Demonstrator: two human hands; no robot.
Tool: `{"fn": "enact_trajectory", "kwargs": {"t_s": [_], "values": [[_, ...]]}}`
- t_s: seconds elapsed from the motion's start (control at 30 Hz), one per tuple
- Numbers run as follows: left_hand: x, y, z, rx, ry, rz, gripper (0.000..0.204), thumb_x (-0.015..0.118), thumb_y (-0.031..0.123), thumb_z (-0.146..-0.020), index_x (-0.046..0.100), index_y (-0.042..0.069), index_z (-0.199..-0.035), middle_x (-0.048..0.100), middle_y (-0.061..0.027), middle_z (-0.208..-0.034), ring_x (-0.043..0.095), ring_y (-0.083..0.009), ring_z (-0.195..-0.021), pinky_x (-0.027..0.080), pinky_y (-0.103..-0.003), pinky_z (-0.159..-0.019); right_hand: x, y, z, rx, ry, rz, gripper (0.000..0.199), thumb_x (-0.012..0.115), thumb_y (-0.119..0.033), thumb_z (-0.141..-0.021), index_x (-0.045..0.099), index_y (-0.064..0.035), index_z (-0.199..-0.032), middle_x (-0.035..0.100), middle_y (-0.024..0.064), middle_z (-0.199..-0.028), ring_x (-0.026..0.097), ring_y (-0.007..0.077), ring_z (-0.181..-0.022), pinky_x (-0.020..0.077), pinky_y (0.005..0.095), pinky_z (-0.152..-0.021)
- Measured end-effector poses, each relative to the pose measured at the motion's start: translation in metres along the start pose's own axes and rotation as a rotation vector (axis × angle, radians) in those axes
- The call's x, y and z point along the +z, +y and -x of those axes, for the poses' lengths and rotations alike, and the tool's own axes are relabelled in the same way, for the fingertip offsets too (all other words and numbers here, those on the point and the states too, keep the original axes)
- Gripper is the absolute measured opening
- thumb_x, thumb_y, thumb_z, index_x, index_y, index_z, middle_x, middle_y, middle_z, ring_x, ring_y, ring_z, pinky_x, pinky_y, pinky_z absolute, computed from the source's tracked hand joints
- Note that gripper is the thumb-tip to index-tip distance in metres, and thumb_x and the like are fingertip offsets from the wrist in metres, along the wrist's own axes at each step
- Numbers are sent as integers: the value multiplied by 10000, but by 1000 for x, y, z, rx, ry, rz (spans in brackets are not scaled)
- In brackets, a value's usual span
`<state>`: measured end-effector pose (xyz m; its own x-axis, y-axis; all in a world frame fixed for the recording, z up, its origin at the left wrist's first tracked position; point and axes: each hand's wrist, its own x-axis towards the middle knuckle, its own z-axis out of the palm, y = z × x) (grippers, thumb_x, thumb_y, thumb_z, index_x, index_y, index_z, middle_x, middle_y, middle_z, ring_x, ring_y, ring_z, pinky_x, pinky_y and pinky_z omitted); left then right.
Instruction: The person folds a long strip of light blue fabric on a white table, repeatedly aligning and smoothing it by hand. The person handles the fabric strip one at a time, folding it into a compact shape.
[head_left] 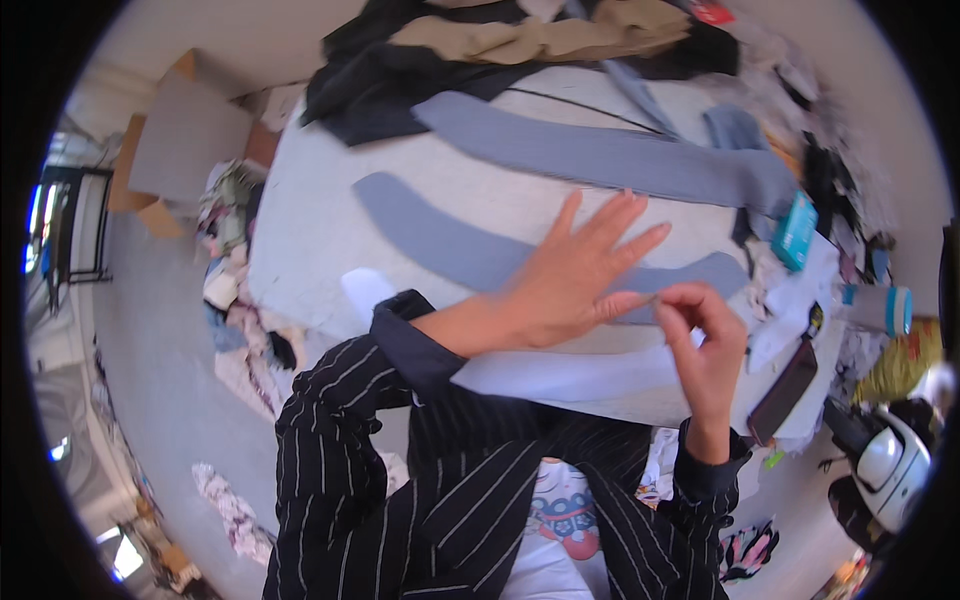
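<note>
My left hand (585, 265) reaches across the table with its fingers spread, over a curved blue-grey fabric strip (425, 235) and partly hiding it. At the tip of its thumb, my right hand (705, 335) is closed in a pinch; whatever sits between those fingertips is too small to make out. Beyond the left fingertips lies a longer blue-grey piece (620, 165) of similar curved shape, its edge looking layered. Along the near table edge, below both hands, is a white curved strip (570, 375), paper or cloth.
Black cloth (375, 90) and beige cloth (540, 40) are heaped at the table's far side. At right are a teal box (796, 232), a dark phone-like slab (785, 392) and a teal-rimmed container (880, 310). Fabric scraps (235, 290) and a cardboard box (190, 140) stand left.
</note>
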<state>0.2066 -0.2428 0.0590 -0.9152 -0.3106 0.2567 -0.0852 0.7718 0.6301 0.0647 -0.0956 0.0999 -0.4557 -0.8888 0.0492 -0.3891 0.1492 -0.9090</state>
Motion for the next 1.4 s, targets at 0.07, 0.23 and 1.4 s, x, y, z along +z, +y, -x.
{"fn": "enact_trajectory", "kwargs": {"t_s": [0.07,0.23,1.4], "values": [[-45,-17,30,-89,102,-109,519,566,292,-941,467,103,-1414,357,-171,-1514,274,-333,-1444,159,-545,-1158,43,-24,9,-64,-174,-28,97,700,-8,-809,665,-32,-897,623,39,-763,569,112,-598,434,242,-542],[-106,-52,131,-442,569,112,270,569,170,-949,661,76,-1185,613,-140,-1284,456,-334,-1334,285,-430,-1117,143,-41,11,-335,-380,83,229,763,-80,-750,638,-27,-935,613,99,-817,611,247,-693,485,335,-615],[-44,21,167,-842,504,1055,298,475,201,-1027,668,-15,-1095,675,-94,-1084,636,-144,-877,490,-285,-818,134,-33,7,-829,-91,178,181,712,-28,-775,624,-29,-933,658,96,-889,634,296,-727,502,357,-642]]}}
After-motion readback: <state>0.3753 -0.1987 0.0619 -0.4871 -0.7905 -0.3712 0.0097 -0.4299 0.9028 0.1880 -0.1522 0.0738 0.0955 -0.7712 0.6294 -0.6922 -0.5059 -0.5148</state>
